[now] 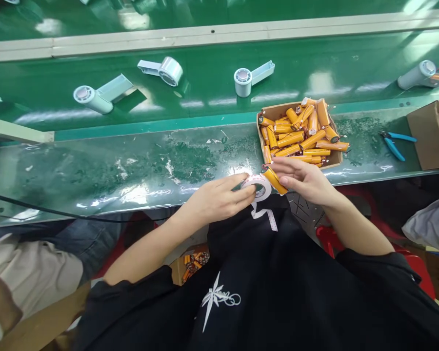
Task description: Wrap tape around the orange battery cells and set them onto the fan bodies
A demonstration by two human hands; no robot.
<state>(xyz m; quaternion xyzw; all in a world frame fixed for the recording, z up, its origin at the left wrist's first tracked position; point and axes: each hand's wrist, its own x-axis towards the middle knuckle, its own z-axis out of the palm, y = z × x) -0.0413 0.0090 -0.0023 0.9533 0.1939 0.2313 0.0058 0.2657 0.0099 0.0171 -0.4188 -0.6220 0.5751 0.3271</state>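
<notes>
My left hand [229,197] grips a roll of white tape [264,188] near the bench's front edge, fingers hooked over its side. A loose strip of the tape [272,220] dangles below the roll in front of my black shirt. Between the thumb and fingers of my right hand [305,180] is an orange wrapped battery [275,180], tilted, with a dark end and a thin wire. Its upper end is close beside the roll; whether the two touch I cannot tell. Just behind my right hand stands a cardboard box [332,165] heaped with similar orange batteries [290,139].
Light blue handheld fan housings [243,83] lie along the green surface [205,97] behind the bench. Blue-handled cutters [393,146] rest at right, beside another cardboard box [422,136]. Below the bench is a box of orange pieces [192,265]. People sit on both sides.
</notes>
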